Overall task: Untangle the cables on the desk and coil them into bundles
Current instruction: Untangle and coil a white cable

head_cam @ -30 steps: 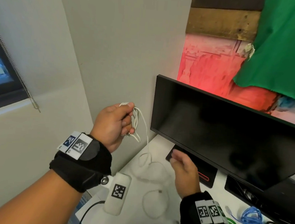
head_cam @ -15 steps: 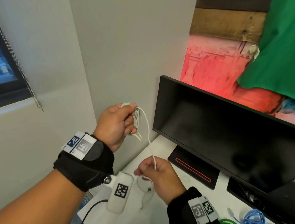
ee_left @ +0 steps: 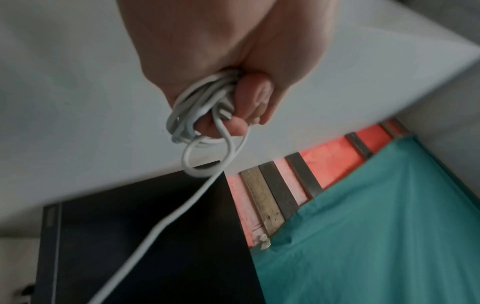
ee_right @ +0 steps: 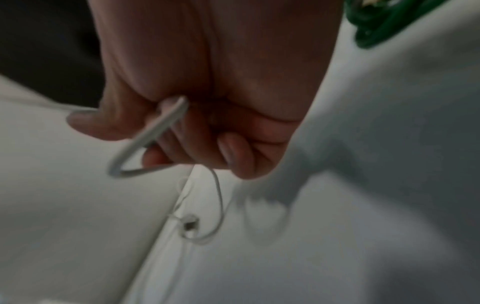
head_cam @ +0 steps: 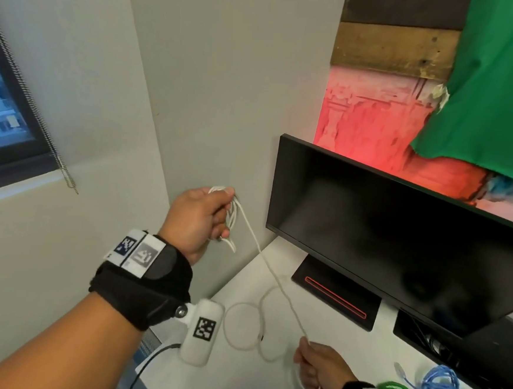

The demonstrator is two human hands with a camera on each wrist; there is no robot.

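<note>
Left hand (head_cam: pixel 196 217) raised, fisting white cable (head_cam: pixel 276 280) coil; right hand (head_cam: pixel 319 372) low, pinching strand

Left hand (head_cam: pixel 198 217) raised, fingers curled tight; right hand (head_cam: pixel 321 371) low, fist-like grip.

Head view: even, bright indoor light, sharp, with wide-angle bending at the edges. Left wrist view dimmer, softly blurred. Right wrist view dim, heavily motion-blurred; hand shadow falls on the counter (ee_right: pixel 389 185).
</note>
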